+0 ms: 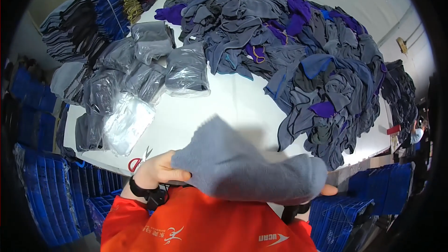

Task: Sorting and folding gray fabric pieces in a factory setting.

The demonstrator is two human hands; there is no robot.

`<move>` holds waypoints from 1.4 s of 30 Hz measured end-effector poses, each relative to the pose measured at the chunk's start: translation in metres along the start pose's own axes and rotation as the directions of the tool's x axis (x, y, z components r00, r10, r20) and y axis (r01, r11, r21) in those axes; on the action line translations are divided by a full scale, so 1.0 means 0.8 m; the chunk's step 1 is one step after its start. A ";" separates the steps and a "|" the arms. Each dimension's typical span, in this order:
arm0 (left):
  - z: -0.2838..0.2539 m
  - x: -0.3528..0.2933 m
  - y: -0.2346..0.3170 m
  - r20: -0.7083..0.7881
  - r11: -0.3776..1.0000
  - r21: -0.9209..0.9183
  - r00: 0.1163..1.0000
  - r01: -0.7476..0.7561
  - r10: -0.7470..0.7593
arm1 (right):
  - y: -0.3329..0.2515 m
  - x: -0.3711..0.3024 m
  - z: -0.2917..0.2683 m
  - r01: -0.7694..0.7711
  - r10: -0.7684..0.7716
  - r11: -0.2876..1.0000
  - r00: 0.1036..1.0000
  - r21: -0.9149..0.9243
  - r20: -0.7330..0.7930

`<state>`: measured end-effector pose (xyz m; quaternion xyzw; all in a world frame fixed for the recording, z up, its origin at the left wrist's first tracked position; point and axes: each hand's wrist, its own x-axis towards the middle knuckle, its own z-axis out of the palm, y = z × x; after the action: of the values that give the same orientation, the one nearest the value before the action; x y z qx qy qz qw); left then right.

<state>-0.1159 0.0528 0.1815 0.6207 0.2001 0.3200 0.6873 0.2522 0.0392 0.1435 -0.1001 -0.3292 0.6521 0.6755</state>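
A grey fleece cloth [252, 172] is held up in front of my chest, its top corner raised in a peak. My left hand [161, 170] is closed on its left edge, thumb in front. The cloth's rounded right end covers most of my right hand [330, 190]; only a fingertip pokes out past it. That hand bears the right end from behind, its other fingers hidden. On the table edge by my left hand lies a pair of scissors [135, 164] with red handles.
A big heap of grey and purple fleece pieces [242, 23] covers the back and right of the white table [228, 107]. Clear-bagged grey bundles [187, 70] lie at the left, below tied stacks of cloth [77, 25]. Blue plastic crates [46, 196] stand on both sides.
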 end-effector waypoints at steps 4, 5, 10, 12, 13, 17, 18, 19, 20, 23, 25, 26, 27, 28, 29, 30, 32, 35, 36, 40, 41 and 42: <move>-0.045 0.055 0.011 -0.319 0.986 0.129 0.946 0.101 -0.056 | -0.029 0.029 0.000 0.049 -0.133 0.946 0.960 -0.322 -0.244; -0.069 0.085 0.003 -0.376 0.955 0.291 0.924 0.049 0.067 | -0.041 0.070 -0.002 -0.039 -0.291 0.782 0.860 -0.622 -0.420; -0.107 0.139 0.024 -0.349 0.938 0.263 0.884 -0.226 0.311 | -0.075 0.139 0.022 0.076 -0.093 0.992 0.979 -0.097 -0.180; -0.111 0.132 0.020 -0.311 0.901 0.369 0.883 -0.230 0.352 | -0.072 0.137 0.011 0.079 -0.112 0.986 0.966 -0.145 -0.235; -0.113 0.127 0.015 -0.268 0.850 0.472 0.880 -0.234 0.391 | -0.068 0.134 0.002 0.080 -0.133 0.978 0.949 -0.192 -0.285; -0.126 0.079 -0.052 -0.315 0.818 0.574 0.919 -0.016 0.239 | -0.031 0.085 -0.061 0.125 -0.244 0.886 0.945 -0.447 -0.219; -0.118 0.075 -0.069 -0.296 0.851 0.510 0.903 -0.127 0.312 | -0.022 0.059 -0.085 0.054 -0.200 0.882 0.942 -0.468 -0.270; -0.108 0.071 -0.087 -0.283 0.867 0.440 0.880 -0.236 0.383 | -0.012 0.027 -0.113 -0.018 -0.159 0.876 0.933 -0.482 -0.324; -0.098 0.061 -0.106 -0.317 0.870 0.476 0.897 -0.131 0.308 | -0.003 -0.007 -0.137 -0.080 -0.130 0.862 0.919 -0.501 -0.371; -0.074 0.012 -0.171 -0.462 0.937 0.303 0.887 0.176 -0.017 | 0.035 -0.065 -0.144 -0.314 -0.040 0.796 0.826 -0.518 -0.563; -0.068 -0.005 -0.224 -0.511 0.970 0.027 0.837 0.241 -0.194 | 0.048 -0.084 -0.169 -0.514 0.053 0.574 0.800 -0.637 -0.598; -0.076 -0.002 -0.252 -0.515 0.945 -0.155 0.793 0.287 -0.325 | 0.054 -0.089 -0.180 -0.652 0.124 0.289 0.751 -0.701 -0.648; -0.077 0.009 -0.260 -0.488 0.886 -0.334 0.744 0.323 -0.456 | 0.053 -0.076 -0.187 -0.694 0.083 0.279 0.706 -0.663 -0.704; -0.077 0.029 -0.268 -0.536 0.890 -0.407 0.736 0.204 -0.414 | 0.052 -0.054 -0.196 -0.733 0.041 0.271 0.657 -0.624 -0.753; -0.075 0.064 -0.267 -0.594 0.882 -0.465 0.711 0.077 -0.375 | 0.053 -0.020 -0.191 -0.661 -0.001 0.418 0.685 -0.623 -0.728; -0.080 0.097 -0.275 -0.680 0.945 -0.322 0.684 0.046 -0.265 | 0.051 0.018 -0.183 -0.570 -0.055 0.550 0.705 -0.610 -0.707; -0.084 0.171 -0.298 -0.834 0.987 0.152 0.542 0.049 0.102 | 0.076 0.062 -0.211 -0.447 -0.357 0.193 0.797 -0.873 -0.487; -0.072 0.198 -0.309 -0.423 0.553 0.789 0.890 0.268 0.172 | 0.138 0.103 -0.188 -0.774 -0.282 -0.416 0.609 -0.477 -0.741; -0.067 0.206 -0.321 -0.068 0.528 0.832 0.976 0.171 -0.209 | 0.165 0.116 -0.170 -0.603 -0.238 -0.593 0.765 -0.534 -0.599; -0.017 0.209 -0.330 -0.358 0.709 0.697 0.909 0.107 0.215 | 0.214 0.104 -0.117 -0.105 -0.028 -0.505 0.994 -0.857 -0.106; -0.021 0.209 -0.332 -0.475 0.744 0.665 0.808 0.072 0.347 | 0.223 0.096 -0.125 -0.040 -0.122 -0.471 0.992 -0.881 0.020; -0.015 0.199 -0.299 -0.623 0.895 0.356 0.782 0.267 0.015 | 0.229 0.076 -0.125 -0.015 -0.104 -0.463 0.994 -0.886 0.038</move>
<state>0.0353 0.1653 -0.0354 0.6029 0.5181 0.4036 0.4531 0.1565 0.1501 -0.0171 -0.6372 -0.7081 0.0236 0.3033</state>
